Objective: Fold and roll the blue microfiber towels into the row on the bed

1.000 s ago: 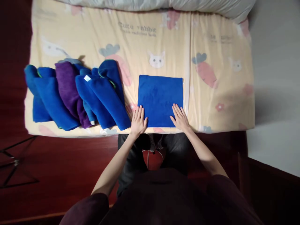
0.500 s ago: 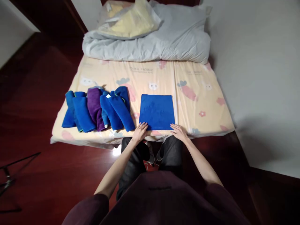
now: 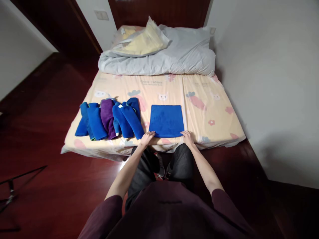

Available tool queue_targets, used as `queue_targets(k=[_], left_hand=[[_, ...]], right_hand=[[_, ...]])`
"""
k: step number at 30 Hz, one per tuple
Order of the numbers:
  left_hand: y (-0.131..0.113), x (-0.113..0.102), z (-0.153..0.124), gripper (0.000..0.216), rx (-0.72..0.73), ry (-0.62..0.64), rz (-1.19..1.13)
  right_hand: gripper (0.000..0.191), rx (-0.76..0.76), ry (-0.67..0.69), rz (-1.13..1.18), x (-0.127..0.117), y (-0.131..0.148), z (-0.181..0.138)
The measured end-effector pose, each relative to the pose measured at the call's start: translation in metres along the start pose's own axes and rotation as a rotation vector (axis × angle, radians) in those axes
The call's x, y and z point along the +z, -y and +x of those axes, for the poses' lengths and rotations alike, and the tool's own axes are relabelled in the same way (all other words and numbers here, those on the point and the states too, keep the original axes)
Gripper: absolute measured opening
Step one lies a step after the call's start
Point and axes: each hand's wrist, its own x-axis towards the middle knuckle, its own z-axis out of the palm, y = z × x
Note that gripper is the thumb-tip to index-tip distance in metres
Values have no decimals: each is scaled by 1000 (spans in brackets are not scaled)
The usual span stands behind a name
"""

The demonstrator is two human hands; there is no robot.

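A flat blue towel, squared off, lies on the bed near its front edge. At its near left corner, my left hand has its fingers closed on the cloth. The near right corner is pinched by my right hand. Both thumbs are mostly hidden from above. To the left lies a row of rolled or folded towels, several blue and one purple, leaning against each other. A small white tag shows on one blue roll.
The bed's patterned sheet spreads around the towels. A grey quilt and a yellow item in clear plastic lie at the far end. A white wall stands right; a black stand is on the floor at left.
The camera view has tilted up, showing more of the headboard. My fingers, flatter on the near corners before, are now curled on the towel's near edge. The row of towels stays put.
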Motion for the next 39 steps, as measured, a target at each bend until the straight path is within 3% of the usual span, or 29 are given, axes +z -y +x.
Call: queue_targets(k=[8, 16, 24, 29, 34, 39], left_hand=[[10, 4, -50, 42, -26, -81, -223], [-1, -4, -33, 30, -335, -333, -462], [-1, 7, -36, 37, -423, -340, -441], [10, 3, -42, 40, -427, -286, -451], [11, -7, -39, 35, -446, -337, -476], [8, -2, -39, 33, -519, -348, -415]], right_hand=[[38, 20, -43, 319, 4, -6, -33], [28, 254, -146, 705, 15, 9, -18], [29, 427, -236, 716, 14, 14, -8], [32, 427, -223, 736, 10, 17, -8], [36, 435, -252, 708, 7, 19, -10], [45, 422, -239, 669, 5, 14, -15]])
